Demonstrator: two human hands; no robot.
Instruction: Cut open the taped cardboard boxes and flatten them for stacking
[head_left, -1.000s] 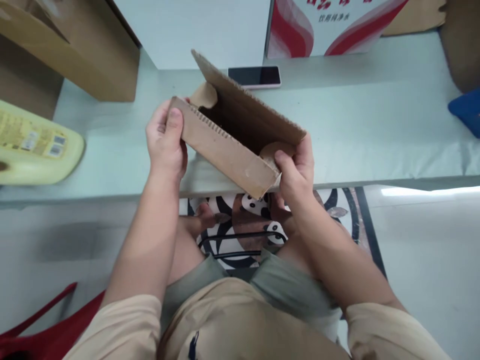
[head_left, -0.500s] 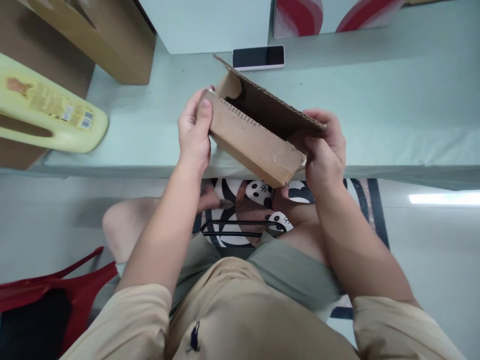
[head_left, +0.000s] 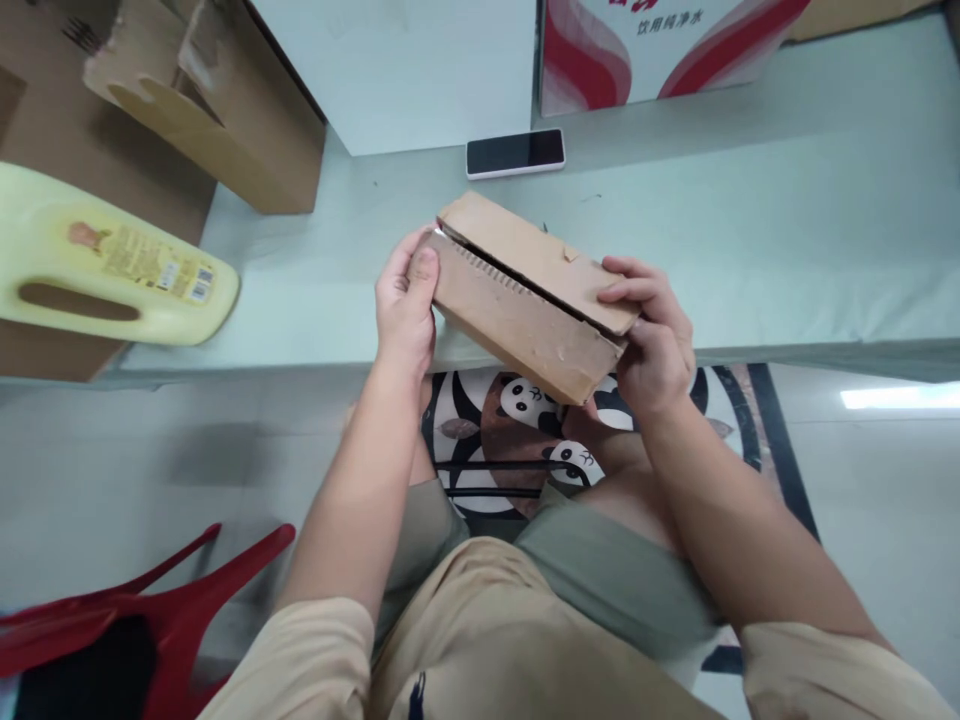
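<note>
A small brown cardboard box is held up above the table's front edge, tilted with its right end lower. My left hand grips its left end, thumb on the near side wall. At the right end, my right hand has its fingers laid over the lid flap and its thumb side by the corner. The lid lies almost down, with a thin dark gap along the near edge. What is inside the box cannot be seen.
Behind the box, a phone-like device lies on the pale green tablecloth. On the left are a yellow jug and an open carton. White-and-red and plain white boxes stand behind. A red chair is at lower left.
The lid flap has gone from standing up to lying nearly down over the box. My right fingers have moved onto its top. The whole view has shifted slightly.
</note>
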